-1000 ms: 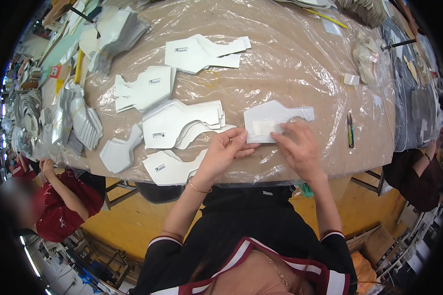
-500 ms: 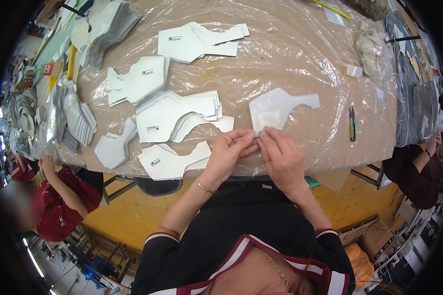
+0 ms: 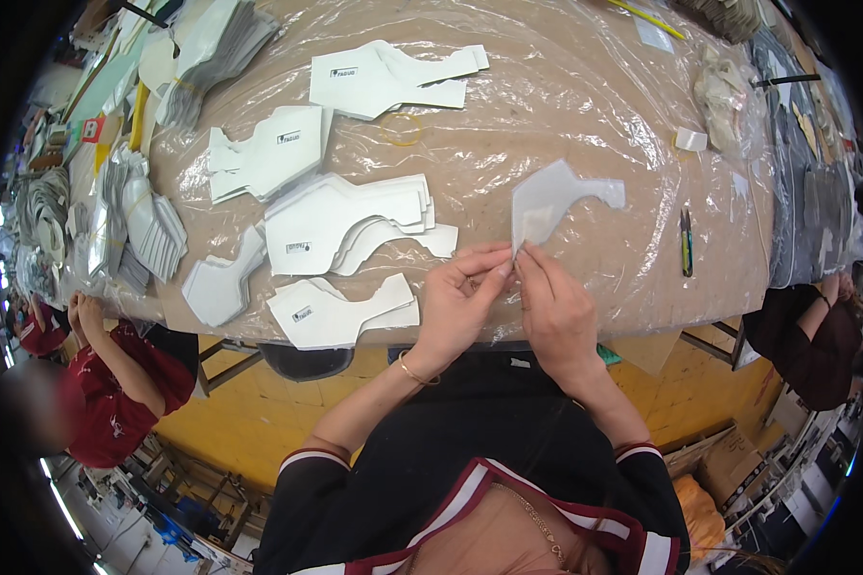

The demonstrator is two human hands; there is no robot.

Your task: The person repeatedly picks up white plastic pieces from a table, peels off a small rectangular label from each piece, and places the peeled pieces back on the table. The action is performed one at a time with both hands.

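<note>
One pale-grey cut-out panel (image 3: 544,199) is pinched at its lower corner by the left hand (image 3: 462,295) and right hand (image 3: 554,311) (stamped white panels (image 3: 336,218) lie to their left).

Clear plastic film (image 3: 633,125) is covering the counter (image 3: 547,105), wrinkling and throwing back glossy streaks, while the brown surface beneath is looking smooth. The pale piece (image 3: 545,196) is showing a matt, smooth face. The white cut pieces (image 3: 331,220) are also looking smooth and matt; whether they are cloth or thin foam cannot be told. A crumpled bag (image 3: 724,96) of clear plastic is shining at its folds. The bracelet (image 3: 418,372) is gleaming like polished metal. The dark shirt (image 3: 489,412) is appearing as soft, matt cloth, and the yellow floor (image 3: 221,412) is looking smooth.
</note>
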